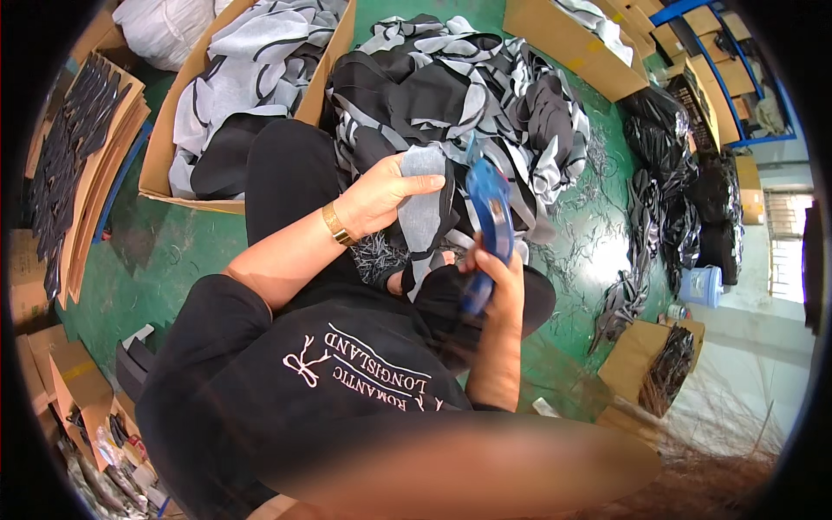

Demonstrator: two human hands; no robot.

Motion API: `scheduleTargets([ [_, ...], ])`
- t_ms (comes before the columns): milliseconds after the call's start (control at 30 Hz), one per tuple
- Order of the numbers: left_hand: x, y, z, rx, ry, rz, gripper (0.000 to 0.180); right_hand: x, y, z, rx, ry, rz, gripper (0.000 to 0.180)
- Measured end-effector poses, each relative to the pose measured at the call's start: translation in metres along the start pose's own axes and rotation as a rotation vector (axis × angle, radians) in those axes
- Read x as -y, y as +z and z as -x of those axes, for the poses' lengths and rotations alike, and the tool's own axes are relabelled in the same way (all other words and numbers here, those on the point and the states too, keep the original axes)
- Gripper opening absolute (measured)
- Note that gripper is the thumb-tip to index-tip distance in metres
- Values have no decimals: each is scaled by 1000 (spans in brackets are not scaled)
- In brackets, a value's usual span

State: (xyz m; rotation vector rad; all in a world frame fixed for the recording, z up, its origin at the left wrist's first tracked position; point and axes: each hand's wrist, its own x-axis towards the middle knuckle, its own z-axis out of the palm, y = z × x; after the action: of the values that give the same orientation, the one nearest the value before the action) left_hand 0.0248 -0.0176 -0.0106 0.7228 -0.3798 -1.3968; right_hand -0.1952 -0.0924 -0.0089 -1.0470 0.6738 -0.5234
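My left hand (381,192), with a gold watch at its wrist, pinches a grey fabric piece (422,208) with a dark edge between thumb and fingers. The piece hangs over my lap. In my right hand (498,277) is a blue handheld electric cutter (491,204), gripped by its handle and slightly blurred. Its narrow tip points away from me, just right of the grey piece and apart from it as far as I can see. Beyond both hands lies a large heap of grey and black fabric pieces (433,91).
A cardboard box (156,165) of similar pieces stands at far left, another box (572,43) at far right. Thin offcuts (598,186) litter the green floor. Black plastic bags (663,139) and a light-blue bucket (702,286) sit at right. Dark pieces lie on stacked cardboard (108,165) at left.
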Motion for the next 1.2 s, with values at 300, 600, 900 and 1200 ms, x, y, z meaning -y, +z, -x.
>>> scheduleTargets([
  [300,-9,2,-2,99,-19,81,31,-14,-20,32,155,258,-119,39],
  [600,-6,4,-2,162,-74,96,33,-19,-22,28,239,272,-131,38],
  [900,0,5,-1,187,-61,22,37,-27,-10,24,224,263,-341,37],
  [1200,-2,-2,-3,-7,-71,20,21,-1,-18,25,-75,70,115,36],
])
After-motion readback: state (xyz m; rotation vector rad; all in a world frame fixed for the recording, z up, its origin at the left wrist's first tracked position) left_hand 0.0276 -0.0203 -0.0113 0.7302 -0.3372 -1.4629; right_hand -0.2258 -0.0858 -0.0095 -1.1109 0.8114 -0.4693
